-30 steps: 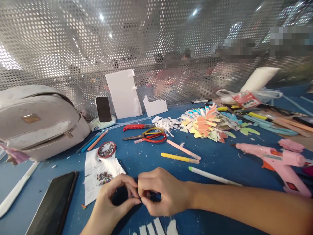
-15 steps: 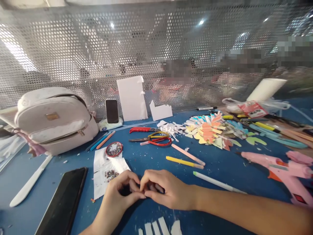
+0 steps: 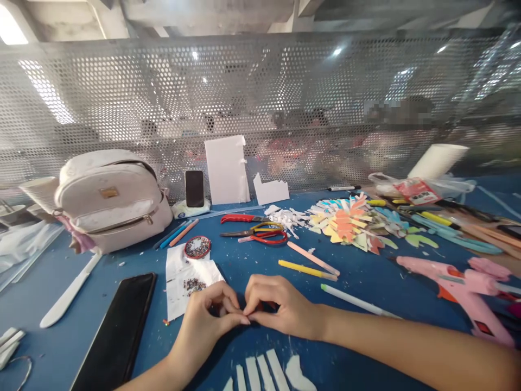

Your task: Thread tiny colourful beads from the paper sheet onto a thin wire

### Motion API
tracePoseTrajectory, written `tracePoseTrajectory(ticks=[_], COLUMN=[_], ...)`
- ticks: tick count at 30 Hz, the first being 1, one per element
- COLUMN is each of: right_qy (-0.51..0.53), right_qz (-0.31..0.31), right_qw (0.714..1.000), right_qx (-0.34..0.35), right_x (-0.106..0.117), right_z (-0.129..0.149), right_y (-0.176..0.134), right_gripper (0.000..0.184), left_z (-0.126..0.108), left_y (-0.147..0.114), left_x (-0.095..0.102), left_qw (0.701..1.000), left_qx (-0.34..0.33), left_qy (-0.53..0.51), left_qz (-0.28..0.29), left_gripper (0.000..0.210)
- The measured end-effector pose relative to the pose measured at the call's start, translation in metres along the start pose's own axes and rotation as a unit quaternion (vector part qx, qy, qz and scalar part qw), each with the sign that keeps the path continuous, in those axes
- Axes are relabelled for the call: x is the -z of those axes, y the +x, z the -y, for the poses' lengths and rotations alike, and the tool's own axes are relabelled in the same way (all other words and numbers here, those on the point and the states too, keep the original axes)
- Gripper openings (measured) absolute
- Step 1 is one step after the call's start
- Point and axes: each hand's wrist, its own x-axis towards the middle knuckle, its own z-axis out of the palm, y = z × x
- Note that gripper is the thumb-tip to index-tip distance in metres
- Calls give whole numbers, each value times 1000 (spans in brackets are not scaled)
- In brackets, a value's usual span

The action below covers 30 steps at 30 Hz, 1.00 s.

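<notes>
My left hand (image 3: 211, 312) and my right hand (image 3: 280, 307) meet over the blue table, thumbs and fingertips pinched close together. Whatever they pinch, if anything, is too small or hidden to make out. Just in front of them lie white cut strips (image 3: 264, 372) and an irregular white piece (image 3: 299, 374). Behind my left hand is a white paper sheet (image 3: 176, 296) bearing a heap of tiny multicoloured bits (image 3: 194, 285). A round red-rimmed dish (image 3: 197, 247) with more such bits sits at the sheet's far end.
A black phone (image 3: 116, 331) and a white plastic knife (image 3: 69, 293) lie left. Scissors (image 3: 260, 234), markers (image 3: 307, 269) and coloured paper cutouts (image 3: 345, 220) spread beyond. A pink glue gun (image 3: 451, 279) lies right. A white backpack (image 3: 114, 201) stands by the perforated metal screen (image 3: 244, 98).
The view has tilted up slightly and swung left, so more of the left side shows. My hands stay together, the fingertips now pressed a little closer. The things on the table appear unmoved.
</notes>
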Motion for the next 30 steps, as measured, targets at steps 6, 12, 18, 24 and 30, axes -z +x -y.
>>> tracePoseTrajectory(ticks=[6,12,18,24,30], right_qy=[-8,98,183,232,219], right_qz=[4,60,84,84,65], right_qw=[1000,983,964,940,942], right_qx=[1,-146,-174,-236,-245], right_x=[1,2,3,2,0], right_z=[3,10,5,3,4], right_y=[1,4,6,10,10], right_gripper=[7,17,27,35,30], left_z=[-1,-10,-9,-14,-21], left_y=[-2,-8,-9,-16,-19], left_x=[-1,4,10,14,17], left_qw=[999,954,862,718,635], left_qx=[-36,-209,-372,-513,-587], left_qy=[40,215,344,470,502], left_qz=[-10,-4,-3,3,0], left_gripper=[23,18,17,19,14])
